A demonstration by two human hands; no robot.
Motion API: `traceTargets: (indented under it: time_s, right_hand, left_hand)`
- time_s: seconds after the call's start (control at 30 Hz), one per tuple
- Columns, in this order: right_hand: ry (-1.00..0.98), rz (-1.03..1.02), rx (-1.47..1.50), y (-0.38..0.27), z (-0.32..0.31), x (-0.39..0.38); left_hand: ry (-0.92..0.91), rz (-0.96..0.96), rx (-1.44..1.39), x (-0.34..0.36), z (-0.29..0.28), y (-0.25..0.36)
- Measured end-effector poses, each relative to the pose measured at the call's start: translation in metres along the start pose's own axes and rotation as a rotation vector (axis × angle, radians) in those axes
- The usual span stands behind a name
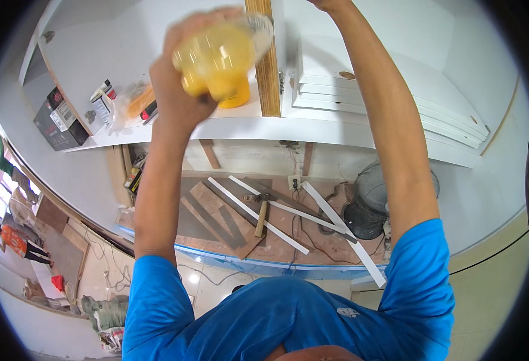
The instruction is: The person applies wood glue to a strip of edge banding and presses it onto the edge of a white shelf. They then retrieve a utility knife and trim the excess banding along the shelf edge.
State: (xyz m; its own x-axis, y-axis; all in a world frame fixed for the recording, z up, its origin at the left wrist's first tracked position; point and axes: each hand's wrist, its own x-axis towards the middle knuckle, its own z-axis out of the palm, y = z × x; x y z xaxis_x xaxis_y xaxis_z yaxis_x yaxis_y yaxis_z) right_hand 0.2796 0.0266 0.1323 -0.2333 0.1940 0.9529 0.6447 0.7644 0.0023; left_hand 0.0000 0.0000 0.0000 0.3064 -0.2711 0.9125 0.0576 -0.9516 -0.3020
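Observation:
My left hand (176, 78) is raised at the upper shelf, gripping a shiny yellow object (215, 63) with a clear, pale part at its right end; motion blurs it, so I cannot make out what it is. It is beside a vertical wooden strip (267, 90). My right hand (326, 5) reaches up to the top edge of the view, its fingers mostly cut off. Below that arm a stack of white boards (396, 96) lies on the white shelf (228, 129).
A dark box (60, 132), packets and tubes (114, 105) sit on the left shelf. A hammer (261, 216), white strips (360, 259), boards (204, 204), cables and a black bucket (363, 219) lie on the lower worktop. A person in orange (15, 240) is at far left.

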Motion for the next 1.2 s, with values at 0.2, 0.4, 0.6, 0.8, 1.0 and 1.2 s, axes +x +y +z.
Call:
traceTargets:
  time_s: [0.2,0.4,0.6,0.8,1.0,1.2]
  right_hand:
    - [-0.036,0.063,-0.031,-0.009,-0.014,-0.007]
    - [-0.055,0.071,-0.073,0.000,-0.004,-0.012]
    - [-0.078,0.037,0.019,-0.014,-0.006,-0.014]
    - [-0.075,0.045,-0.032,-0.013,0.001,-0.022]
    - [-0.093,0.054,-0.099,-0.016,0.010,-0.025]
    - [-0.177,0.034,-0.450,-0.015,-0.002,-0.036]
  left_hand:
    - [0.005,-0.158,-0.359,-0.075,0.028,0.040]
    - [0.925,-0.680,-0.967,-0.079,0.006,0.051]
    - [1.421,-0.751,-1.360,-0.135,-0.027,0.030]
    - [1.606,-0.831,-1.472,-0.183,-0.030,0.036]
    - [1.592,-0.856,-1.490,-0.209,-0.028,0.048]
    - [1.579,-0.873,-1.410,-0.228,-0.027,0.051]
